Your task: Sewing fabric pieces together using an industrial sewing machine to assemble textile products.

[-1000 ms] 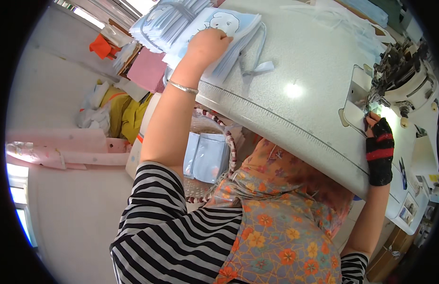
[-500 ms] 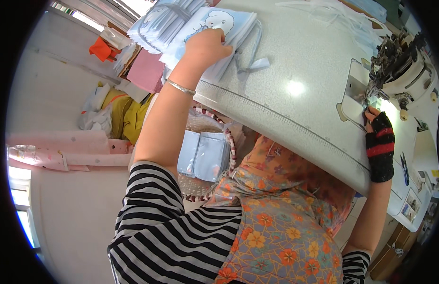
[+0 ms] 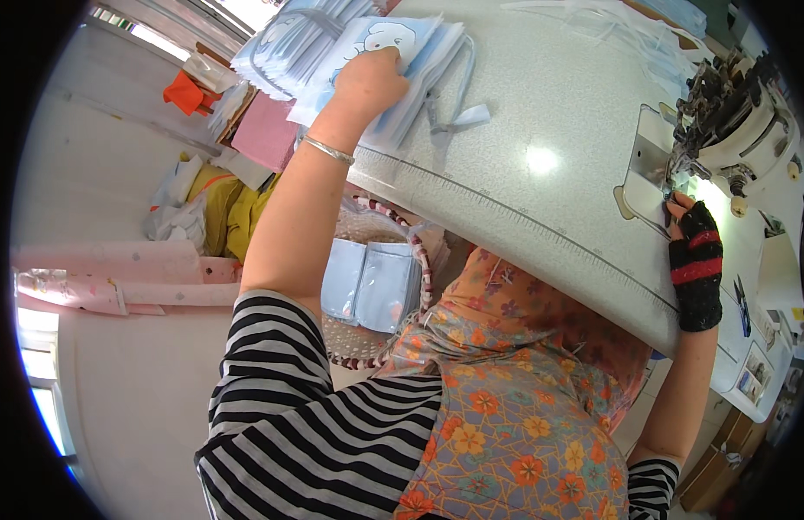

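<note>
My left hand [image 3: 372, 84], a bracelet at its wrist, is closed at the top of a stack of thin pale-blue-and-white pieces. Its fingers grip the uppermost printed sheet [image 3: 412, 36], which bears a white cartoon animal; the fingertips are partly hidden. Beside the sewing machine's [image 3: 735, 130] needle area is my right hand [image 3: 692, 251], in a black fingerless glove with red stripes. Its bare fingertips are drawn together at the metal plate [image 3: 649, 160], and whatever they pinch cannot be made out.
A thicker tied bundle of similar sheets [image 3: 289, 43] lies at the table's far left. A grey-blue strip [image 3: 461, 120] rests on the tabletop [image 3: 541, 104]. Below the table edge, a basket [image 3: 426, 269] holds pale blue packs [image 3: 386, 286]. Dark scissors [image 3: 742, 308] lie right of my glove.
My left hand has shifted slightly left and up, and the top printed sheet has slid a little with it. The right hand stays at the machine.
</note>
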A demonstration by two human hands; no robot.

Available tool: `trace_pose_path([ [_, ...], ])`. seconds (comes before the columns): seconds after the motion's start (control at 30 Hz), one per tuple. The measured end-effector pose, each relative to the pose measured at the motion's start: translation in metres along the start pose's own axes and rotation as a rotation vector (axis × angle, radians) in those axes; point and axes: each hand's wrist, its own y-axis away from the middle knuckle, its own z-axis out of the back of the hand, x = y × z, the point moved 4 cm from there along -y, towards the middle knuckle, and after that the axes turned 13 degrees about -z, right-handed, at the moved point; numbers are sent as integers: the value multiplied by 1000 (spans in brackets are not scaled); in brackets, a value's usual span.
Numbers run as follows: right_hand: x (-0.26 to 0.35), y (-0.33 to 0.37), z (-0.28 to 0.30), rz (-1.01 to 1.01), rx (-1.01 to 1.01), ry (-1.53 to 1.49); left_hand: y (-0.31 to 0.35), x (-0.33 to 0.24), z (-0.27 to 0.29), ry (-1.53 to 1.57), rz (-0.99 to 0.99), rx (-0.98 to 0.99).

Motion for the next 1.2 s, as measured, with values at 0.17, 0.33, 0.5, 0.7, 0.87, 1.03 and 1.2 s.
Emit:
trace_pose_path([
  [0.17, 11, -1, 3, 31, -40, -22, 1, 15, 19, 78, -98, -70],
  [0.33, 14, 8, 11, 34, -103, -33, 8, -58, 78, 240, -258, -146],
  [0.5, 36, 13, 22, -13, -146, -90, 51, -214, 34, 702, -643, 219],
  [0.7, 82, 54, 13, -14, 12, -167, 78, -282, -8, 990, -504, 423],
  [0.87, 78, 69, 19, -50, -221, -23, 74, -285, -12, 1026, -454, 417],
  [1.03, 89, 64, 13, -325, -84, -354, 78, -284, -21, 1044, -470, 351],
  [1.2, 88, 55, -1, -333, -26, -349, 77, -281, -23, 1159, -333, 467],
])
